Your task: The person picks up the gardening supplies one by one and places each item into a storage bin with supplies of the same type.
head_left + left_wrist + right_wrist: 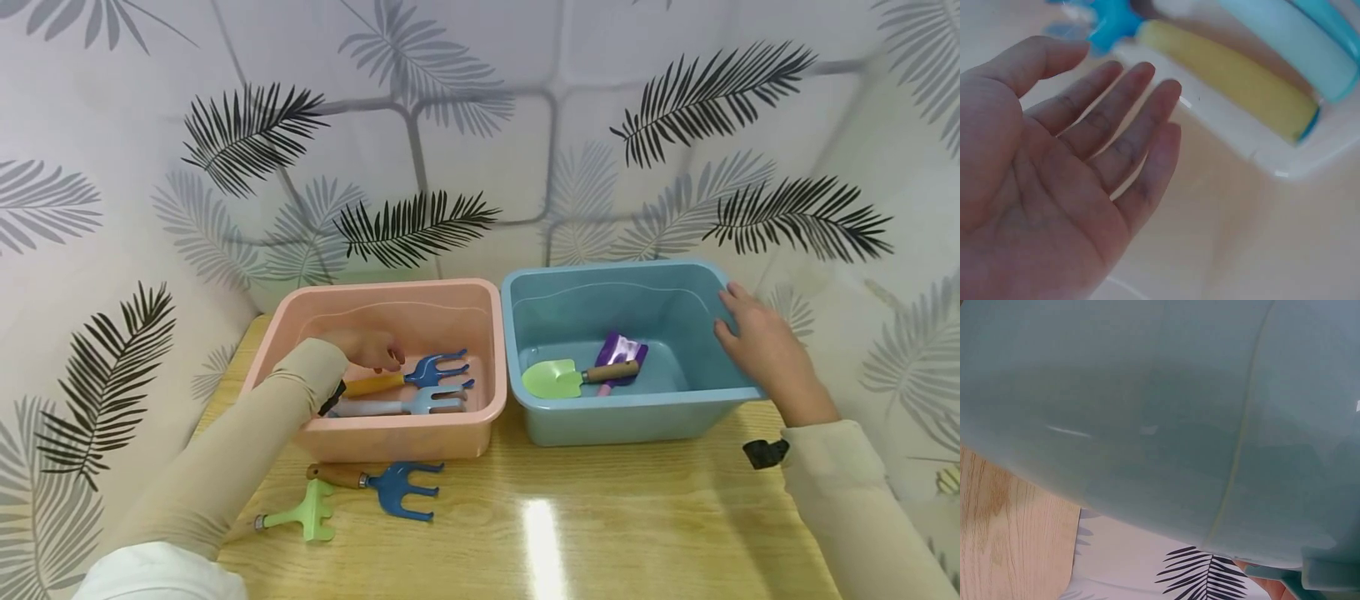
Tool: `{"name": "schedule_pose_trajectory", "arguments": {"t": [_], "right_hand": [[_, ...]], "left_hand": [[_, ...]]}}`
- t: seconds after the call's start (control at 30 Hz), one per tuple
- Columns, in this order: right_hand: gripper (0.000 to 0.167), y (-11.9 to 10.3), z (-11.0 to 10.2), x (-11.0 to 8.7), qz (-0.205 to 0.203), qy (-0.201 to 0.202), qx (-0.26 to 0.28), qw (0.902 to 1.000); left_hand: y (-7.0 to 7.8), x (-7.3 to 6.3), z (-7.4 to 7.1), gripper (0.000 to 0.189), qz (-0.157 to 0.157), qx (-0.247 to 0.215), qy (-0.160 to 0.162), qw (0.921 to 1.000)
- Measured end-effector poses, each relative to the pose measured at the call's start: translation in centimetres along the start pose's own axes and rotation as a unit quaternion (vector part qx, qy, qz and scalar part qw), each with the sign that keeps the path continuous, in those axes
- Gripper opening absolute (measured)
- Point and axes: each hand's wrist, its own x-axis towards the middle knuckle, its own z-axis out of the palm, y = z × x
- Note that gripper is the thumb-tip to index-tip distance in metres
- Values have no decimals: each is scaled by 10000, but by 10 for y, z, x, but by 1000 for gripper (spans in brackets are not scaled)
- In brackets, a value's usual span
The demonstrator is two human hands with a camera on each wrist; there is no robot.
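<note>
Nearest, on the wood-grained table point(637, 517), lie a light-green rake point(306, 515) and a blue fork point(397, 487) with curved prongs and a wooden handle. Beyond, the left hand point(367, 347) reaches into the smooth, rounded pink tub point(397, 422), palm showing, fingers apart and slightly bent, grasping nothing, near a yellow-handled fork point(382, 382); a pale-blue fork point(423, 402) lies alongside. The right hand point(765, 342) rests on the rim of the glossy blue tub point(637, 402), fingers extended, where a green trowel point(555, 381) with a wooden handle lies across a purple tool point(619, 350). Farthest hangs a pale, leaf-printed backdrop point(465, 167).
</note>
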Motion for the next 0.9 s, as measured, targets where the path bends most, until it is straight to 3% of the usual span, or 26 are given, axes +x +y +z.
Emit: {"name": "schedule_pose_trajectory", "arguments": {"t": [0.23, 0.33, 0.47, 0.57, 0.67, 0.73, 0.9], "right_hand": [[53, -1, 1, 0, 4, -53, -28, 10000], [53, 0, 2, 0, 0, -22, -46, 10000], [53, 0, 2, 0, -27, 17, -65, 10000], [53, 0, 2, 0, -36, 8, -63, 10000], [53, -1, 2, 0, -39, -6, -51, 10000], [53, -1, 2, 0, -49, 16, -61, 10000], [53, -1, 2, 0, -26, 57, -66, 10000]], "left_hand": [[-2, -5, -2, 23, 132, 46, 94, 9999], [-2, -9, -6, 20, 198, 55, 317, 9993], [-1, -14, -12, 22, 584, 278, 723, 9953], [-4, -18, -18, 31, 660, 430, 787, 9938], [-1, -31, -29, 35, 520, 491, 777, 9944], [7, -46, -38, 36, 495, 300, 806, 9951], [13, -76, -52, 37, 880, -78, 1229, 9885]]}}
